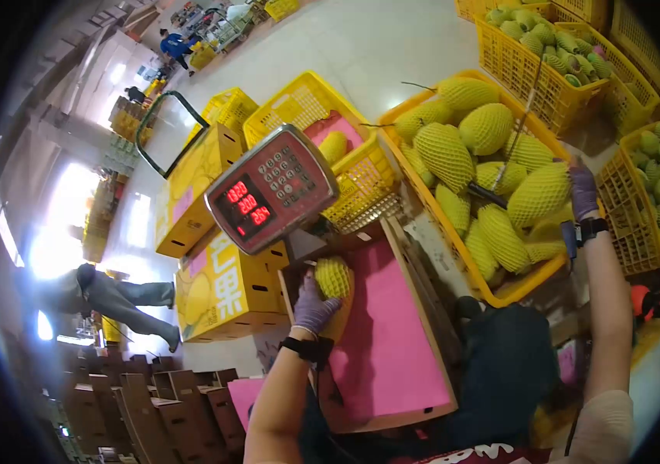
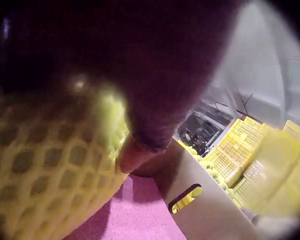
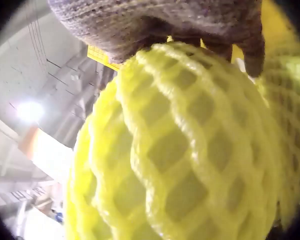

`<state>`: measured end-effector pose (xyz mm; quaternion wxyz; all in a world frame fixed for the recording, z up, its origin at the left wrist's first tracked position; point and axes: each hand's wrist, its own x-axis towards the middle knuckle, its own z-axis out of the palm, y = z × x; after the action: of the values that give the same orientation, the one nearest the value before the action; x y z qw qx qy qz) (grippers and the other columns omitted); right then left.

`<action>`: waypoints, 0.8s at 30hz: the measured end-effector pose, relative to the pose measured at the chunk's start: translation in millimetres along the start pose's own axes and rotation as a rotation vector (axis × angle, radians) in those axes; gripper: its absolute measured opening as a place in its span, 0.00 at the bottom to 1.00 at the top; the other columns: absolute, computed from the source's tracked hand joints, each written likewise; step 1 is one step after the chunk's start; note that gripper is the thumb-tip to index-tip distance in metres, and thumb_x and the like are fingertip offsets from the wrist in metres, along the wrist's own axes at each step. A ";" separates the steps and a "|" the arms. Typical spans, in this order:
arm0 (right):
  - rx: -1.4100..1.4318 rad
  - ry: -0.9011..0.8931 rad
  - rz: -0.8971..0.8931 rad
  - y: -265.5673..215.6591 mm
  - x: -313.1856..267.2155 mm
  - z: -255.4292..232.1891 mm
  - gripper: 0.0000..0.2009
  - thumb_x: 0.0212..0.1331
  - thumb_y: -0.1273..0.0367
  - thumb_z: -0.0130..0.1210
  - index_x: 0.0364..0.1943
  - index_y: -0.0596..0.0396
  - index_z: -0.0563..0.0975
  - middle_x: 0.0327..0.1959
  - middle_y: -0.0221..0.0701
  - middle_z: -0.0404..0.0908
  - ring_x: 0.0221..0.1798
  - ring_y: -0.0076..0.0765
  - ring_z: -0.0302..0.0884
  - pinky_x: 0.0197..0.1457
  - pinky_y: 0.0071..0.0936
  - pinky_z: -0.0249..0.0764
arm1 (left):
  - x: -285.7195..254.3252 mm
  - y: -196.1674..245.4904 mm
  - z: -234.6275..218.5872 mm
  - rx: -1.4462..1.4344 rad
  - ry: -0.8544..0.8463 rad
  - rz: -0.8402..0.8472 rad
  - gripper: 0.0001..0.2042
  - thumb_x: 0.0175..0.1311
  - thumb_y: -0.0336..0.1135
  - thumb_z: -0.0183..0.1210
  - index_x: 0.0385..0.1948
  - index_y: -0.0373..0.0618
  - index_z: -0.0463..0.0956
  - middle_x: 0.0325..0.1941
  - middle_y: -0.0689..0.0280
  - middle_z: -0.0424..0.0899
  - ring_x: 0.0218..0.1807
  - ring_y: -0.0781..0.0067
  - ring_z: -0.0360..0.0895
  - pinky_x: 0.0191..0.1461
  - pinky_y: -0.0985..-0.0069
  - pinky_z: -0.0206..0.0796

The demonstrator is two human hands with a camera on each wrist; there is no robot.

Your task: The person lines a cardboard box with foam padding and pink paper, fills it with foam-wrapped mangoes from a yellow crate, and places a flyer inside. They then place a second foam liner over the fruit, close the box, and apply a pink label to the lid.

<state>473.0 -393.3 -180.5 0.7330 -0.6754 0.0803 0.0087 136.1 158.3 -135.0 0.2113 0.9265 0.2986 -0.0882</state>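
Note:
My left hand (image 1: 316, 311), in a purple knit glove, grips a mango (image 1: 334, 277) in a yellow foam net at the upper left corner of a cardboard box (image 1: 432, 329). Pink paper (image 1: 384, 332) lines that box. Up close in the left wrist view, the netted mango (image 2: 45, 175) fills the lower left. At the right, my gloved right hand (image 1: 583, 189) holds the end of another netted mango (image 1: 537, 195) over a yellow crate (image 1: 492, 298) heaped with more. In the right wrist view its fingers curl over the top of that mango (image 3: 175, 150).
A scale display (image 1: 272, 189) with red digits stands just beyond the box. Printed yellow cartons (image 1: 226, 298) are stacked left of it. Another yellow crate (image 1: 307, 97) lies behind, and fruit-filled crates (image 1: 631, 224) line the right. A dark-handled rod (image 1: 488, 195) lies across the mangoes.

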 end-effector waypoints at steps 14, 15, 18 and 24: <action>-0.257 -0.897 -0.560 -115.5 -205.3 272.5 0.15 0.65 0.57 0.52 0.41 0.52 0.80 0.36 0.38 0.82 0.40 0.40 0.80 0.46 0.30 0.75 | -115.6 160.9 3.1 -1.445 -0.139 0.615 0.56 0.40 0.47 0.76 0.70 0.46 0.45 0.67 0.58 0.62 0.68 0.58 0.60 0.69 0.62 0.56; -0.373 -0.851 -0.413 -114.2 -212.4 292.4 0.16 0.65 0.56 0.52 0.41 0.55 0.79 0.35 0.34 0.81 0.40 0.32 0.78 0.47 0.28 0.73 | -105.4 144.3 10.8 -1.444 -0.144 0.418 0.49 0.45 0.41 0.74 0.68 0.46 0.48 0.63 0.59 0.66 0.63 0.59 0.68 0.65 0.62 0.62; -0.420 -0.813 -0.249 -129.8 -207.0 303.0 0.21 0.64 0.55 0.55 0.50 0.59 0.76 0.41 0.31 0.81 0.43 0.27 0.76 0.49 0.25 0.72 | -86.1 105.6 39.9 -1.780 -0.376 0.134 0.36 0.51 0.41 0.67 0.62 0.45 0.59 0.56 0.57 0.74 0.57 0.58 0.74 0.60 0.59 0.69; -0.139 -0.602 -0.052 -187.3 -152.6 166.8 0.19 0.63 0.59 0.57 0.53 0.54 0.74 0.47 0.29 0.81 0.46 0.23 0.77 0.51 0.25 0.73 | -56.4 67.5 50.3 -1.838 -0.506 -0.052 0.28 0.58 0.46 0.60 0.59 0.42 0.66 0.53 0.59 0.78 0.52 0.57 0.78 0.56 0.57 0.73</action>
<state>362.8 -229.7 36.9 0.6758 -0.6929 -0.1586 0.1950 128.5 57.4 -140.9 0.9131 0.3444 0.2170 -0.0217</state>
